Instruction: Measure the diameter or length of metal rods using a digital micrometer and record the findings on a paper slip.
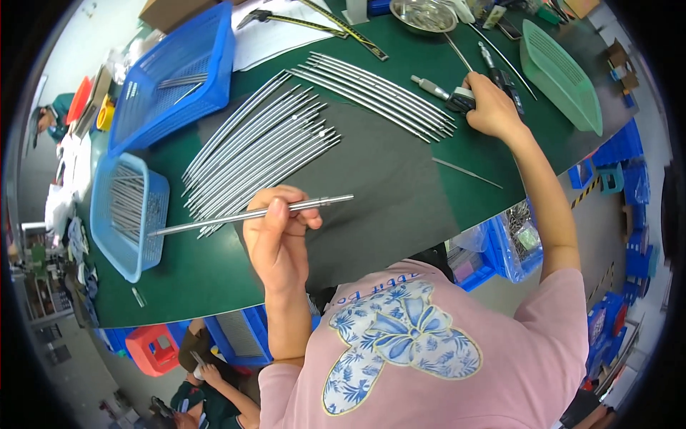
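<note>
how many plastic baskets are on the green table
3: a dark blue basket at far left, a light blue basket at near left, and a green basket at far right. A small blue item at the top edge is too cut off to identify.

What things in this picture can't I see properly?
All in the head view:
- The fingertips of the right hand: hidden behind the back of that hand, so its exact hold is unclear.
- Part of the silver rod: covered by the fingers and thumb of the left hand.
- The far rim of the metal bowl: cut off by the top edge; the bits inside are too small to tell.
</note>
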A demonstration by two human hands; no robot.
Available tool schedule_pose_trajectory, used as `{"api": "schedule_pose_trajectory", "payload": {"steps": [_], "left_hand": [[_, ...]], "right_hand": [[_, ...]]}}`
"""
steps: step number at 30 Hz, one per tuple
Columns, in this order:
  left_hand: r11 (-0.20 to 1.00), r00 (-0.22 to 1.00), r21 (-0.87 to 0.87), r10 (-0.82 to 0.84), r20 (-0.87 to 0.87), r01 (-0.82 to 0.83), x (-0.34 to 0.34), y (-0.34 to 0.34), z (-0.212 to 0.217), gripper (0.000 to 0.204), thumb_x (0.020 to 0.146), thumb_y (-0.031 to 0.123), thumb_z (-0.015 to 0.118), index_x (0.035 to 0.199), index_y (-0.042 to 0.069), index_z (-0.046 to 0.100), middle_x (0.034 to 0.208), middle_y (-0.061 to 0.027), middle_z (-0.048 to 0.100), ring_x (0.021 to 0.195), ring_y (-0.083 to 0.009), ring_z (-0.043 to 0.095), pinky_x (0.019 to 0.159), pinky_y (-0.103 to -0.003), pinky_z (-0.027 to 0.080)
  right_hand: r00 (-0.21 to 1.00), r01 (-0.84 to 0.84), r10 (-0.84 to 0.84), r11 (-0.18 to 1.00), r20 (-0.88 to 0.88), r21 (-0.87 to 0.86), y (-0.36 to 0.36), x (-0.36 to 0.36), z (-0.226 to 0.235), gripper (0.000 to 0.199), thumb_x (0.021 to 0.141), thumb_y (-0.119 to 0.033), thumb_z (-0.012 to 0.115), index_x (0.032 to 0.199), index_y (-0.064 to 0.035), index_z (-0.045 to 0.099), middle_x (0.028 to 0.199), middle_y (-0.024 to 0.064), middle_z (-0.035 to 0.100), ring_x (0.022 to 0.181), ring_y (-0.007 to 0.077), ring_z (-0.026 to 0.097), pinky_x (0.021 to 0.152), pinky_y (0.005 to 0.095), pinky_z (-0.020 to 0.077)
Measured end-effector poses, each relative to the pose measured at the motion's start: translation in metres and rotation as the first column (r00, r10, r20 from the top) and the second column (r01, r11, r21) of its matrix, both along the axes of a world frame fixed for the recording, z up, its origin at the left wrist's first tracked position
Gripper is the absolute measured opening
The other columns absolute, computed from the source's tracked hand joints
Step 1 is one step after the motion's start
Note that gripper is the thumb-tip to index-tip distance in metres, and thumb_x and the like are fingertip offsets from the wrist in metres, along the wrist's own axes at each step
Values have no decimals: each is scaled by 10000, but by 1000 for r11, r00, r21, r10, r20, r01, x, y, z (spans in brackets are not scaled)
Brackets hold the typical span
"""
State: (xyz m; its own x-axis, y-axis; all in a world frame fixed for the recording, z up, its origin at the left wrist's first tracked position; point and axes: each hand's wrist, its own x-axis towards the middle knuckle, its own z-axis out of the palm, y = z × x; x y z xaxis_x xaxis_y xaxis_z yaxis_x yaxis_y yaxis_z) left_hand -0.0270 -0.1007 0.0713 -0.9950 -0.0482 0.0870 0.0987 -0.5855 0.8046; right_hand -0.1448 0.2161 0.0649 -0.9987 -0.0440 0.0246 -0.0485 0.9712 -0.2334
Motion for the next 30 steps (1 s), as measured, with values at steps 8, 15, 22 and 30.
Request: {"api": "schedule_pose_trajectory", "payload": {"steps": [8,15,22,30], "left_hand": [[1000,994,-4,-28,-110,27,5,-11,1,177,832,131,493,846,-43,522,780,-160,537,647,-198,542,601,-300,466],[994,962,-57,-106,-251,95,6,-12,2,189,793,138,505,824,-47,530,766,-176,524,634,-204,531,601,-303,459],[970,920,-75,-245,-307,233,5,2,5,199,779,142,508,814,-52,535,757,-182,525,618,-197,528,590,-301,458],[958,934,-87,-285,-214,272,15,10,7,210,784,160,508,811,-47,532,761,-179,533,602,-188,527,582,-291,453]], "right_hand": [[968,242,-237,969,-83,48,-30,5,-8,346,774,-387,518,848,-58,598,804,131,599,789,315,572,696,395,446],[991,131,-3,81,131,-988,-38,46,44,418,822,-290,452,1000,77,540,827,117,599,433,114,441,392,220,397],[813,331,574,-324,94,-886,-103,80,60,450,768,-241,353,1017,109,488,848,210,586,465,194,544,422,240,456],[851,411,492,-402,186,-818,-125,89,66,603,872,-496,279,879,56,521,754,203,573,416,163,494,320,217,385]]}}
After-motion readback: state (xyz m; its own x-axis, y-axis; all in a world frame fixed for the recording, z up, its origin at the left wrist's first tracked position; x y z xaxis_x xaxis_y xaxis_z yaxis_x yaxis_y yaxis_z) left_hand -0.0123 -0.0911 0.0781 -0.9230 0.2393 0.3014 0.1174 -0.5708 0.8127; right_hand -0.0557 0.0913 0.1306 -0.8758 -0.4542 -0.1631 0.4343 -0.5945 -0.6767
